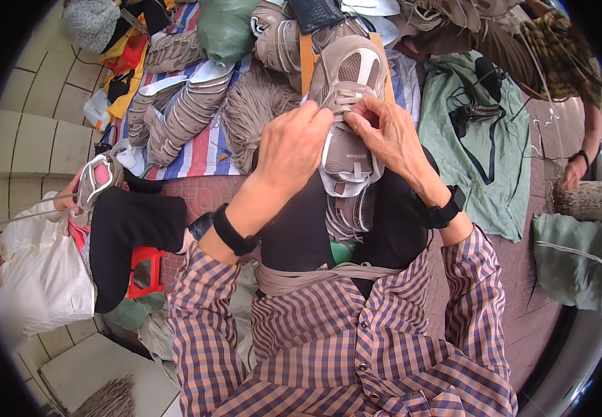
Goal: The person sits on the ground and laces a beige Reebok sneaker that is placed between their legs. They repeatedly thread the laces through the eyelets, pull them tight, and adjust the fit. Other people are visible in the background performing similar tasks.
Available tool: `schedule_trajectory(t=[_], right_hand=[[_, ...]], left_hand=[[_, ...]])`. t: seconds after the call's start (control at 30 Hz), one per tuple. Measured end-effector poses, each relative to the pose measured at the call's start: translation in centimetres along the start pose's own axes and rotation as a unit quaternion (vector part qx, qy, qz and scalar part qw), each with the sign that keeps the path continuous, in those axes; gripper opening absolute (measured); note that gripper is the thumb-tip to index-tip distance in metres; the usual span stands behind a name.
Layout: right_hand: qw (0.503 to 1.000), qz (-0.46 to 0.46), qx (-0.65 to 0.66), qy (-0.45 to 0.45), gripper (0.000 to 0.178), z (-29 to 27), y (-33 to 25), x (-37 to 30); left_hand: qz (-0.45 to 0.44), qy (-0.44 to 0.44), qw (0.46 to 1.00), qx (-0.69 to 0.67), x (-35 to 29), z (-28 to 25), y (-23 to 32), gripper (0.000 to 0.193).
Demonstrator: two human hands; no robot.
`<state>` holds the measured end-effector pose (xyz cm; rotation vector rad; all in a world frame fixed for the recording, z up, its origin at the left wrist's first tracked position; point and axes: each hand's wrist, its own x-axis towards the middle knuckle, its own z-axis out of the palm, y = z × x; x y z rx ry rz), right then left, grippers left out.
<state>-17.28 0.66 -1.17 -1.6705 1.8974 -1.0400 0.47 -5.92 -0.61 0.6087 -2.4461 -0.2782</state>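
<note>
A taupe mesh sneaker upper (356, 59) lies ahead of my lap, its toe pointing away from me and its tongue (348, 154) toward me. A flat beige shoelace (346, 96) crosses its front in several rows. My left hand (292, 142) is closed at the left side of the lacing, fingertips pinched on the lace. From the right, my right hand (392, 135) pinches the lace between thumb and forefinger, over the eyelets. The lace ends are hidden by my fingers. More stacked uppers (351, 212) show between my thighs, and loose laces (315, 279) lie across my lap.
A wooden frame (306, 59) stands under the upper. Rows of stacked uppers (186, 115) and a lace bundle (259, 104) lie on a striped sheet (196, 156). Another person at left holds a shoe upper (99, 177); a person's arm (590, 139) reaches down at right by a green sheet (478, 153).
</note>
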Motion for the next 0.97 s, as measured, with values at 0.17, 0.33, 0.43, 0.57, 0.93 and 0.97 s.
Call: schedule_trajectory(t=[0.17,0.33,0.43,0.57,0.93,0.97], right_hand=[[0.997,-0.038,-0.019,0.057,0.027,0.0,0.1,-1.2],[0.982,-0.038,-0.148,0.110,0.038,0.6,0.5,-6.5],[0.987,-0.014,-0.100,0.128,0.039,1.3,1.5,-7.6],[0.988,0.004,-0.060,0.145,0.034,1.2,2.1,-7.0],[0.990,-0.091,0.007,0.104,0.032,0.5,3.9,-5.9],[0.993,-0.087,-0.026,0.078,0.034,0.3,3.8,-5.9]], left_hand=[[-0.015,-0.045,0.999,-0.028,0.8,-0.1,-0.4,0.013],[-0.119,0.026,0.992,0.032,-2.6,0.4,2.5,0.040],[-0.123,0.057,0.986,0.098,-2.4,0.9,3.1,0.034],[-0.125,0.084,0.984,0.091,-3.1,1.3,3.1,0.027],[-0.205,0.075,0.976,0.016,-1.8,2.9,2.0,0.037],[-0.241,0.061,0.969,-0.002,-1.6,2.7,2.1,0.038]])
